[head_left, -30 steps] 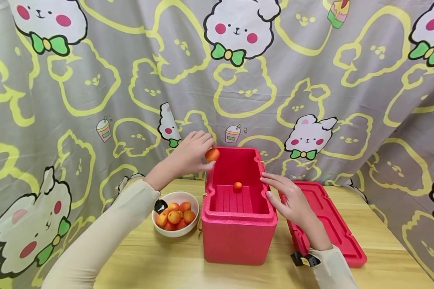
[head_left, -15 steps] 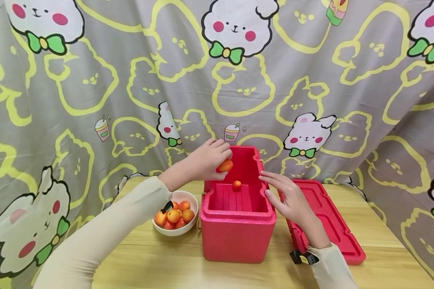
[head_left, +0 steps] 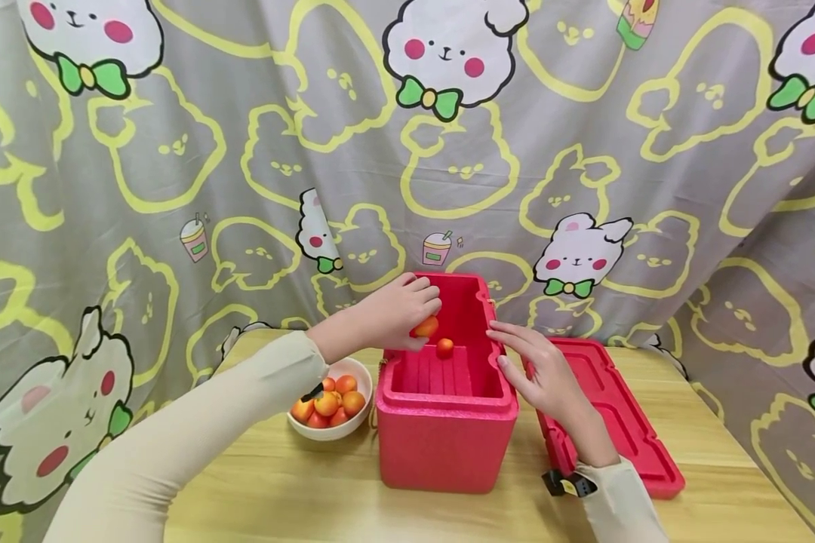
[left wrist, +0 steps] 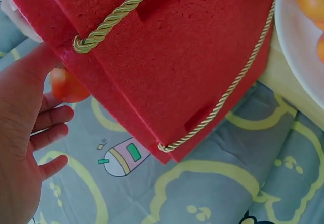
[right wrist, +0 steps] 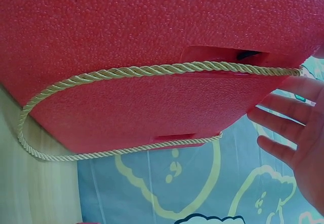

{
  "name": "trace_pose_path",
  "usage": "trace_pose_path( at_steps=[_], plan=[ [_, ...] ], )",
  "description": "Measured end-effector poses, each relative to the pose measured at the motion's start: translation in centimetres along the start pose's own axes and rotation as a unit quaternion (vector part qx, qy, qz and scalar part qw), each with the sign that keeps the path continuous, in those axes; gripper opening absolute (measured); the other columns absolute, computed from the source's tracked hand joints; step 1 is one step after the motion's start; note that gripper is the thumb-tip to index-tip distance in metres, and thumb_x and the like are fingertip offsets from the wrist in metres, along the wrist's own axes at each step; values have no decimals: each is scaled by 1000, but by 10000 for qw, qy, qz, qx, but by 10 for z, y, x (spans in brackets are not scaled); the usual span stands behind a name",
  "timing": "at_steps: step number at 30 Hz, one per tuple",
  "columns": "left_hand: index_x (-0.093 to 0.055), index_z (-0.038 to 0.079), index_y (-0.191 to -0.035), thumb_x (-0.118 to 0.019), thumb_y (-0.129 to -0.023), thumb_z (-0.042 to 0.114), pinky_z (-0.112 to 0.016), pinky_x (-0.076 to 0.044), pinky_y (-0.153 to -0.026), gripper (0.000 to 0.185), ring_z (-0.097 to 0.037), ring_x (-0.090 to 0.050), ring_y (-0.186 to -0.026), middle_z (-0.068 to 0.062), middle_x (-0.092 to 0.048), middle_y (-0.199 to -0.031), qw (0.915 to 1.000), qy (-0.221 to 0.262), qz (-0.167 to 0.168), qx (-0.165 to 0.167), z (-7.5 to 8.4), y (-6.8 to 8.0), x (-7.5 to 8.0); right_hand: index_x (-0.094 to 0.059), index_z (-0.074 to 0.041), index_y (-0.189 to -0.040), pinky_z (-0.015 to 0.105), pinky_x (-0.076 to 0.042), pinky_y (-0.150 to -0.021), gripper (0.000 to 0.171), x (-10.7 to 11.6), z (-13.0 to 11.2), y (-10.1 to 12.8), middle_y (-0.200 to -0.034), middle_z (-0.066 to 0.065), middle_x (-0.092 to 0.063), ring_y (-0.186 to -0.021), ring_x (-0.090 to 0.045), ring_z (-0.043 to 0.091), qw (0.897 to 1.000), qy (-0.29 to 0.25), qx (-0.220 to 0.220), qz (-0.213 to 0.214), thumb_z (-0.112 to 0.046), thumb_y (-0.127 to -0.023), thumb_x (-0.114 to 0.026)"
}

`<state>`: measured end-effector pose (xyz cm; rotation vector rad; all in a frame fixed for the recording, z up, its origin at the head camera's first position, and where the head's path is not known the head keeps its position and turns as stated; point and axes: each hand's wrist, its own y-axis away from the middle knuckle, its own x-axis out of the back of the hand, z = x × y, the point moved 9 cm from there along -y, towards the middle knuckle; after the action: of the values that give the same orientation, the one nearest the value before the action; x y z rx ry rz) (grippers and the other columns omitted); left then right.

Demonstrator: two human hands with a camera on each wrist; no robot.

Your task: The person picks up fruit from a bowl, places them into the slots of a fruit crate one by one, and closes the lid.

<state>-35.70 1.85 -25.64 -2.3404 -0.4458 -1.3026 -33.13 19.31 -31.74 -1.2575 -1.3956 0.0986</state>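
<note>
My left hand point(head_left: 407, 311) reaches over the left rim of an open red foam box point(head_left: 446, 445) and holds a small orange fruit point(head_left: 425, 326) inside its mouth. The left wrist view shows that fruit point(left wrist: 66, 86) at my fingers point(left wrist: 50, 117) beside the box wall point(left wrist: 172, 67). A second orange fruit point(head_left: 444, 347) lies on the ribbed floor of the box. My right hand point(head_left: 539, 366) rests with straight fingers against the box's right rim, holding nothing. In the right wrist view its fingers point(right wrist: 283, 117) spread next to the box side point(right wrist: 152, 31).
A white bowl point(head_left: 333, 431) with several orange fruits stands left of the box on the wooden table point(head_left: 299, 498). The red box lid point(head_left: 618, 422) lies flat to the right. A gold rope handle point(right wrist: 126, 73) hangs on the box side. A cartoon-print curtain point(head_left: 176, 151) hangs behind.
My left hand carried the fruit from above the box's left rim rightward and down into the box mouth. The right hand stayed at the right rim.
</note>
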Motion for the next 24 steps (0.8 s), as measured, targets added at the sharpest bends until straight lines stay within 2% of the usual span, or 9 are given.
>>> trace_pose_path(
  at_steps=[12,19,24],
  plan=[
    [-63,15,-113,-76,-82,38,-42,-47,-101,40,-19,-57,-111,-2,-66,-113,9997,47,-253,-37,4,-1,1,-66,-15,-136,56,-57,-93,50,-1,1,2,-144,6,-61,-129,-59,27,10000,-30,-41,-27,-16,-86,-74],
    [-64,15,-115,-75,-83,40,-41,-47,-98,42,-20,-57,-111,-2,-67,-115,9997,-47,-247,-38,5,-4,1,-66,-14,-135,56,-56,-93,49,-1,1,2,-144,7,-61,-129,-59,27,10000,6,11,25,-15,-86,-73],
    [-64,16,-118,-75,-83,43,-41,-46,-100,45,-20,-57,-113,-2,-66,-118,9990,-14,-434,47,3,-5,-3,-66,-14,-135,57,-55,-95,48,1,1,1,-144,6,-61,-129,-58,26,10000,-13,39,19,-15,-87,-73]
  ],
)
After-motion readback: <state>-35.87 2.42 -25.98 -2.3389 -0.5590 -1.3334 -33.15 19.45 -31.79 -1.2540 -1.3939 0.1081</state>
